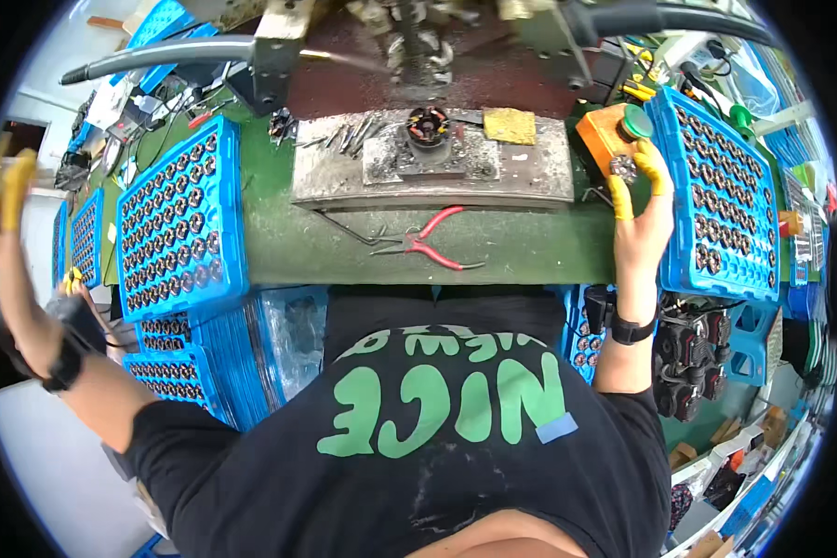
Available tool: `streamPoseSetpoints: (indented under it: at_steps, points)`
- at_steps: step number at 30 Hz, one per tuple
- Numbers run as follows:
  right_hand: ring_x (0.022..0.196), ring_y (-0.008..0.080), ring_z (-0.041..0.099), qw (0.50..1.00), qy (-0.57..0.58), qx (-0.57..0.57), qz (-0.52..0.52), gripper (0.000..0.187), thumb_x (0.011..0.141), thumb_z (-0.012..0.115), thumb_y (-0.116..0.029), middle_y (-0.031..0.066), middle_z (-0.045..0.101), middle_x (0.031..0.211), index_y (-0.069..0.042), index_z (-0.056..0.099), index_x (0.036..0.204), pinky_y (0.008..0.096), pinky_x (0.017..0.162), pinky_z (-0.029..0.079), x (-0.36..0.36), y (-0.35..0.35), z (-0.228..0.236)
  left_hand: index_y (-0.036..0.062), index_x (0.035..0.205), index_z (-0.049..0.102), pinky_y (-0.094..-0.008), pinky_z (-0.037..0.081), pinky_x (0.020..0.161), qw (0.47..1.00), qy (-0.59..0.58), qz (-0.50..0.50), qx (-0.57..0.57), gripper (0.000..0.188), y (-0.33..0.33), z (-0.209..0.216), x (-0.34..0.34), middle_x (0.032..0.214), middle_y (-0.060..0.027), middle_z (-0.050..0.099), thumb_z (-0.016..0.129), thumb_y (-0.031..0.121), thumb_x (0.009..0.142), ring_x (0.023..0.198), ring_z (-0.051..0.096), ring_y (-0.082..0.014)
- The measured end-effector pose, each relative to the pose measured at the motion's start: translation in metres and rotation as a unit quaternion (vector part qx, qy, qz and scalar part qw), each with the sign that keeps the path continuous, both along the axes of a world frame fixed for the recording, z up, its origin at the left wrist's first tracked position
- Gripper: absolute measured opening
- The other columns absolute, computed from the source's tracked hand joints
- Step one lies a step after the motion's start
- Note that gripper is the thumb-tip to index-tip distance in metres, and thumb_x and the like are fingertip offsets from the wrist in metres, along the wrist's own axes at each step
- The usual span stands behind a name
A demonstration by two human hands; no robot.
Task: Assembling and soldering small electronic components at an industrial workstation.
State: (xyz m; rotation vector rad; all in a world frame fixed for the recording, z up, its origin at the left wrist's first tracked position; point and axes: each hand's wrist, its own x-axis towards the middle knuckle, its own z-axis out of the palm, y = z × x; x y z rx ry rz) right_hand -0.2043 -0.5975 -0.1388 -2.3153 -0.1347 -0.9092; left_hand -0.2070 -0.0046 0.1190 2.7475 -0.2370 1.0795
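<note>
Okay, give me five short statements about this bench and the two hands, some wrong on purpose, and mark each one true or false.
1. The right hand holds a small round part. True.
2. The pliers lie on top of the sponge. False: the pliers lie on the green tabletop.
3. The yellow sponge rests on the metal base. True.
4. The left hand grips the pliers. False: the left hand is raised at the far left, away from them.
5. The tray just right of the right hand is blue. True.
</note>
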Motion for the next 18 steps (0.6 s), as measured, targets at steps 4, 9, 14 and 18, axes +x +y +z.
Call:
streamPoseSetpoints:
  at_steps: [4,9,14,18]
  points:
    - [0.116,0.0273,0.053,1.0,-0.005,-0.004,-0.015,0.039,0.083,0.07,-0.009,0.0136,0.057,0.124,-0.003,0.055,0.118,0.0356,0.101,0.039,0.003,0.0,0.002,-0.0009,0.128,0.054,-0.0259,0.045,0.091,0.96,0.235,0.041,-0.148,0.038,-0.008,-0.107,-0.05,0.119,-0.0105,0.062,0.058,0.006,0.091,0.106,0.059,-0.015]
    - [0.111,0.025,0.054,0.998,-0.019,-0.051,-0.035,0.036,0.086,0.068,-0.012,0.0129,0.059,0.118,0.001,0.055,0.117,0.0347,0.098,0.04,0.006,-0.016,-0.001,0.0021,0.108,0.067,-0.029,0.049,0.082,0.955,0.237,0.052,-0.17,0.028,-0.04,-0.182,-0.058,0.1,-0.0106,0.069,0.071,0.01,0.082,0.091,0.065,-0.0181]
    - [0.113,0.0255,0.054,0.995,-0.024,-0.085,-0.037,0.036,0.087,0.067,-0.013,0.0134,0.057,0.122,0.001,0.054,0.118,0.0355,0.1,0.038,0.013,-0.013,0.017,0.0065,0.096,0.069,-0.035,0.048,0.079,0.981,0.188,0.02,-0.039,0.023,-0.046,-0.216,-0.048,0.089,-0.0098,0.065,0.073,0.015,0.075,0.087,0.062,-0.0269]
    - [0.12,0.0267,0.051,0.996,-0.002,-0.078,0.032,0.036,0.088,0.066,-0.01,0.0148,0.055,0.128,0.0,0.054,0.119,0.0363,0.104,0.036,0.019,-0.01,0.027,0.0106,0.097,0.068,-0.0363,0.045,0.077,0.981,0.186,0.053,-0.008,0.026,-0.048,-0.225,-0.047,0.091,-0.0071,0.064,0.074,0.02,0.074,0.088,0.061,-0.0257]
